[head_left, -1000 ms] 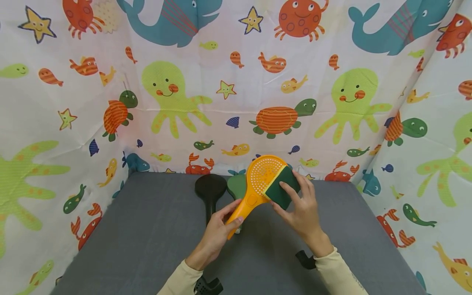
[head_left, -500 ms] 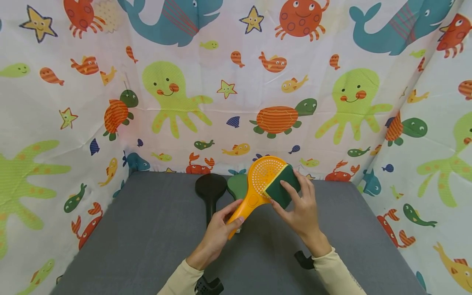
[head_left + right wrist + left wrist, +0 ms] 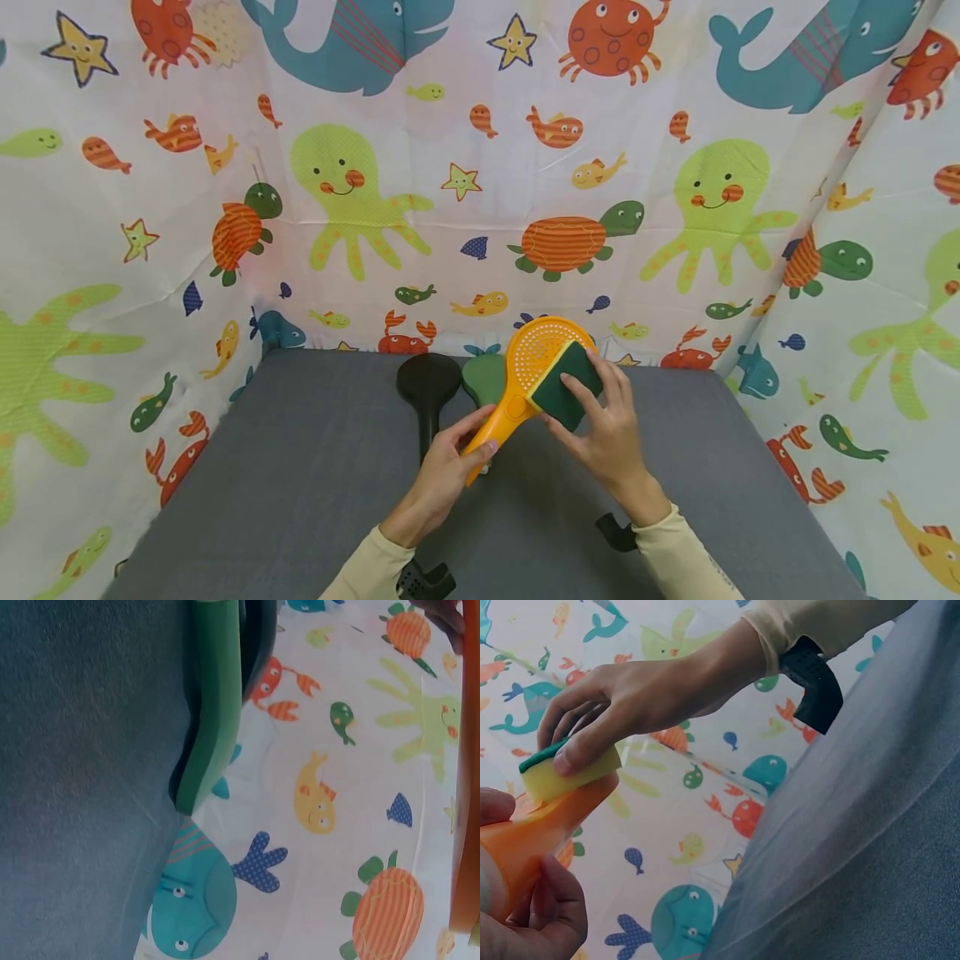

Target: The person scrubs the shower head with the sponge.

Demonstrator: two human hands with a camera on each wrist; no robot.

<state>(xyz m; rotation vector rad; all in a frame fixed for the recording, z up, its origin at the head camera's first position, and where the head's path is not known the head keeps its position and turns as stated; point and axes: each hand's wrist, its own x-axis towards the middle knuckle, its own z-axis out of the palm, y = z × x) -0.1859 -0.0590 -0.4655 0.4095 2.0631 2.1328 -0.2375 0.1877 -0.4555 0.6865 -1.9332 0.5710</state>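
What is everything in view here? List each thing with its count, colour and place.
Perforated round-headed plastic tool: 1, orange, held up in the left hand
Rectangular sponge: 1, green and yellow, in the right hand, yellow side against the orange tool
Long-handled round-headed tool: 1, black, toward the table's back
Second round-headed tool: 1, green, right of the black one, partly hidden
Flat table: 1, grey, beneath
Sea-animal-print sheeting: count unclear, white, multicoloured print, behind and both sides
Angular wrist pieces: 2, black, one per wrist
Long sleeves: 2, cream, forearms
Hands: 2, bare, above the table
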